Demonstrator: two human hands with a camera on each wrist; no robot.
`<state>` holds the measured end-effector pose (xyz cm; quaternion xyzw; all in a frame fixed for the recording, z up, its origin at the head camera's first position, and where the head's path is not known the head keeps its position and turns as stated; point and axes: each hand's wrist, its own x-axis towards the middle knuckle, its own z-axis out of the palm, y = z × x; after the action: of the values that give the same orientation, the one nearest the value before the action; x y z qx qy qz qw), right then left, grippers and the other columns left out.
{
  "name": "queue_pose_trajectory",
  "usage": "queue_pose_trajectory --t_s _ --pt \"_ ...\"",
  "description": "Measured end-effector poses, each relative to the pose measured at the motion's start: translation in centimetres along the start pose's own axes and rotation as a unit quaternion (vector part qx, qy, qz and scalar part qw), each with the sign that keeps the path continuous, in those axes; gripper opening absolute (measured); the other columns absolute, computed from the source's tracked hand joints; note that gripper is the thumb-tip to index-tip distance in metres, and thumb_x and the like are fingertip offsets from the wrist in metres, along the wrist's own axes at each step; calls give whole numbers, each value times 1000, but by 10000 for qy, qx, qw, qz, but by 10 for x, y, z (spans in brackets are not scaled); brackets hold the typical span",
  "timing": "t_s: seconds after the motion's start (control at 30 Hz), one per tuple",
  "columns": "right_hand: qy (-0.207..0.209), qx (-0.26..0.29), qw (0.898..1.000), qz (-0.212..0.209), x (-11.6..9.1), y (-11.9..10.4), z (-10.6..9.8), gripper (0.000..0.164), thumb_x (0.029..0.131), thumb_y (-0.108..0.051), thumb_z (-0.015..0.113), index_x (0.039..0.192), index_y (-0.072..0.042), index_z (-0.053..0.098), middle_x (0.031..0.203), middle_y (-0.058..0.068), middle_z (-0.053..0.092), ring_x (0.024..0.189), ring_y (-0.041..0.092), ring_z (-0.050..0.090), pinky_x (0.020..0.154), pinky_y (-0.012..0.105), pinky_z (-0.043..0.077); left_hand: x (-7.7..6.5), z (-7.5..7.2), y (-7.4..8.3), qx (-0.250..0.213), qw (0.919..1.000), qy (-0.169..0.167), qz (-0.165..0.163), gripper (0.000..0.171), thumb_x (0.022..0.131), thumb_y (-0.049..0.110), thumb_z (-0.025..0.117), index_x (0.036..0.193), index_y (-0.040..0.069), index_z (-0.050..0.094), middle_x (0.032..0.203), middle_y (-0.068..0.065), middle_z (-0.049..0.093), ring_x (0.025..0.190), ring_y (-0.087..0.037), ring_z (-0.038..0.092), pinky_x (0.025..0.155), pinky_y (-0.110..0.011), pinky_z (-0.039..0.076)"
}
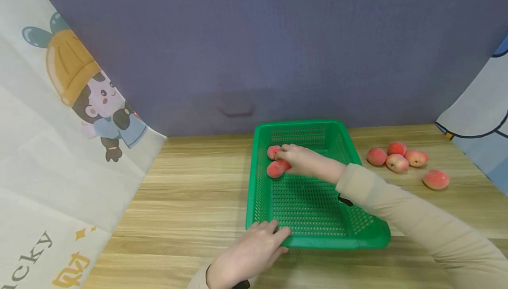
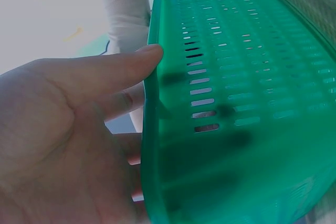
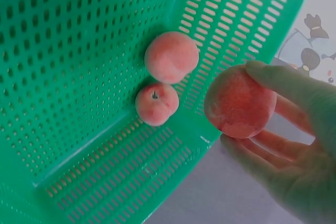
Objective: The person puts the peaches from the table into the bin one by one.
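- Surface: a bench with a pale yellow-brown wood-grain top, its streaks running mostly from side to side.
- Rear of the space: an upright, flat, grey-purple panel stands along the far edge of the bench, with a small dark handle-like mark low on its face.
- Left side: a white printed sheet bearing a cartoon figure in an orange hat, with grey lettering and gold marks below.
- Right side: a white and blue printed sheet with thick dark outlines, only partly in view.
- Container: a green rectangular perforated plastic basket stands on the bench, close to the grey-purple panel.
- Left hand: grips the near left part of the basket's rim, thumb on one side and fingers on the other.
- Right hand: pinches one round red-pink fuzzy peach between thumb and fingers, over the far left part of the basket. Contact with the basket cannot be confirmed.
- Contents: two round pink peaches lie in the basket by its wall, next to each other.
- Bench, right of the basket: four red-and-yellow peaches sit clustered; a single pinkish-red peach lies nearer the person, apart from them.
- Clothing: cream sleeve on the right arm, extending across the basket's near right corner.
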<state>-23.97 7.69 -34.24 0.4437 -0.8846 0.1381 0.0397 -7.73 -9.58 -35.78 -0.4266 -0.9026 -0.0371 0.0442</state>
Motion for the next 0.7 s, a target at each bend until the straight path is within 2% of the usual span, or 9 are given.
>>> queue_pose_trajectory --t_s 0.13,0.33,0.5,0.7 --pt "-108 71 9999 16 2 -4 5 42 70 1 70 110 1 57 108 20 56 96 30 56 72 31 48 0 -1 0 9 10000 -6 2 21 84 29 59 100 15 54 76 5 50 62 -3 45 55 -15 35" --pt "-88 -76 9995 -292 4 -8 13 31 72 -4 70 101 -1 60 96 11 60 88 22 56 70 27 47 0 -1 0 83 9999 43 40 21 84 30 58 98 16 54 74 6 48 59 -2 41 53 -13 31" --pt "7 -201 9986 -491 5 -11 18 30 71 -6 71 99 -2 61 93 8 57 83 19 53 69 24 46 0 -1 -1 89 9999 80 69 22 83 30 59 99 16 54 74 6 48 58 -2 40 53 -13 30" --pt "-298 -51 9990 -326 6 -15 22 31 71 -5 72 99 -6 60 93 7 52 84 19 51 67 23 45 -1 0 -1 103 9999 99 50 24 83 30 60 101 16 54 76 5 51 60 -3 44 53 -13 32"
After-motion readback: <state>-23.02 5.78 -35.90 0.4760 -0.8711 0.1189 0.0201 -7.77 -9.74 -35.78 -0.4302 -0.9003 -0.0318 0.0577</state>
